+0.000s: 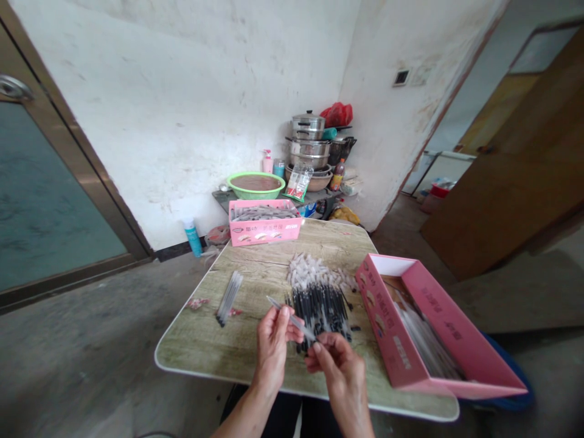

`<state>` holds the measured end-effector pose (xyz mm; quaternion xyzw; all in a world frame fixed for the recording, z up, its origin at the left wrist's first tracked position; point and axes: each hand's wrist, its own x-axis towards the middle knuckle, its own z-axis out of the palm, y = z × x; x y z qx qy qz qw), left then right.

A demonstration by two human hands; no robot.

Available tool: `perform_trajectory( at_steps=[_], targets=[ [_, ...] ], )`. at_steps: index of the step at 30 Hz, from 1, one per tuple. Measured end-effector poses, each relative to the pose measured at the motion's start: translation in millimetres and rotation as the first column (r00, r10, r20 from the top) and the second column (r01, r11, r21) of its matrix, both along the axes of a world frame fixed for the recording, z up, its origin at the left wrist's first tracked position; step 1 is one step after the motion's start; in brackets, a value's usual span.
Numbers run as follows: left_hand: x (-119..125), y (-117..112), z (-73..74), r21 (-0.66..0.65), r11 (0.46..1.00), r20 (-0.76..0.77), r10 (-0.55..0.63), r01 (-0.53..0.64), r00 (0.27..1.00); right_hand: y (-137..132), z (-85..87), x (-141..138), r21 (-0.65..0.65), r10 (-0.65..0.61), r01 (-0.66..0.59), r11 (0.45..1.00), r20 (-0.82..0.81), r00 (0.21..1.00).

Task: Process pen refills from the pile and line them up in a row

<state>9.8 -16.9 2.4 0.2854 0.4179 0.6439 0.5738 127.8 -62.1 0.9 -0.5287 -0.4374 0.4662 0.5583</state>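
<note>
My left hand (274,336) is closed on a slim pen (292,316) with a clear barrel, held slantwise above the near part of the table. At the pen's lower right end, the fingers of my right hand (336,364) are pinched together; whatever small part they grip there is hidden. Just beyond both hands lies a pile of black pen parts (322,310). Small whitish caps (310,271) are heaped behind that pile. To the left, several clear pens with dark ends (229,298) lie side by side in a small bundle.
A pink box (267,233) full of pens stands at the table's far edge. On the right, a larger pink box (387,322) holds clear tubes. Behind the wood-patterned table (201,344) are a green basin (256,193) and stacked steel pots (309,149).
</note>
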Motion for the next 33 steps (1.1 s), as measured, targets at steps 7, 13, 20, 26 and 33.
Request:
perform_trajectory(
  at_steps=[7, 13, 20, 26, 33],
  targets=[
    [0.1, 0.1, -0.6, 0.003, 1.000, -0.003, -0.009, 0.009, 1.000, -1.0, 1.3, -0.6, -0.041, 0.030, -0.028, 0.999, 0.029, 0.999],
    [0.2, -0.5, 0.5, 0.000, 1.000, -0.004, -0.020, 0.020, 1.000, -0.5, 1.8, -1.8, 0.008, 0.047, -0.048, 0.999, 0.053, 0.997],
    [-0.5, 0.6, 0.6, 0.004, 1.000, -0.014, -0.002, 0.003, 1.000, 0.2, -1.2, -1.0, 0.001, 0.024, -0.024, 1.000, -0.018, 1.000],
    [-0.5, 1.0, -0.3, 0.011, 1.000, -0.013, -0.020, 0.020, 1.000, -0.5, 1.9, -1.2, -0.025, 0.037, -0.036, 0.999, 0.034, 0.999],
    [-0.6, 1.3, -2.3, 0.017, 1.000, -0.021, -0.012, 0.012, 1.000, 1.2, 0.7, -0.9, 0.021, 0.030, -0.030, 0.999, -0.009, 1.000]
  ],
)
